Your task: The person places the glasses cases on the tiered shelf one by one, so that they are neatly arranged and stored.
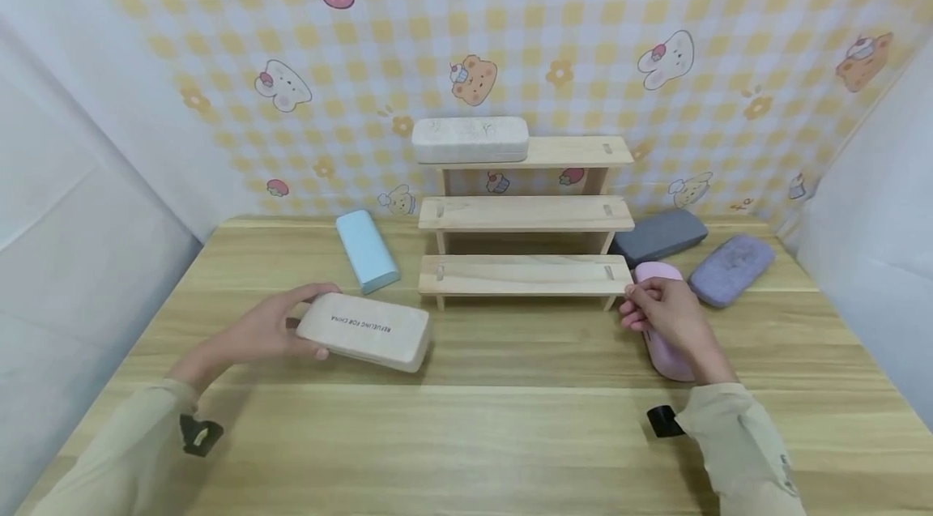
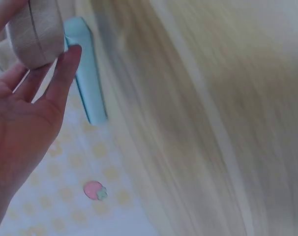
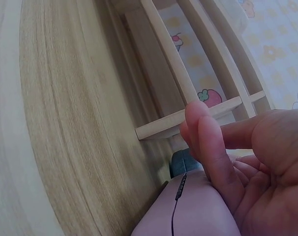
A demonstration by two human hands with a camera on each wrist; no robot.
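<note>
A beige glasses case (image 1: 368, 330) with dark lettering is gripped at its left end by my left hand (image 1: 273, 330), tilted above the table; the left wrist view catches only the end of this case (image 2: 37, 34). A three-tier wooden display shelf (image 1: 525, 276) stands at the middle back. At the right end of its lowest board, my right hand (image 1: 670, 317) pinches the corner between thumb and fingers. Beneath that hand lies a pink glasses case (image 1: 666, 358), partly covered by it. A white glasses case (image 1: 470, 141) rests on the top tier's left half.
Left of the shelf, a light blue glasses case (image 1: 367, 249) lies on the wooden table (image 1: 466, 451). A dark grey case (image 1: 663, 236) and a fuzzy purple-grey case (image 1: 731, 270) lie at the right back. A yellow checked cloth (image 1: 554, 22) hangs behind.
</note>
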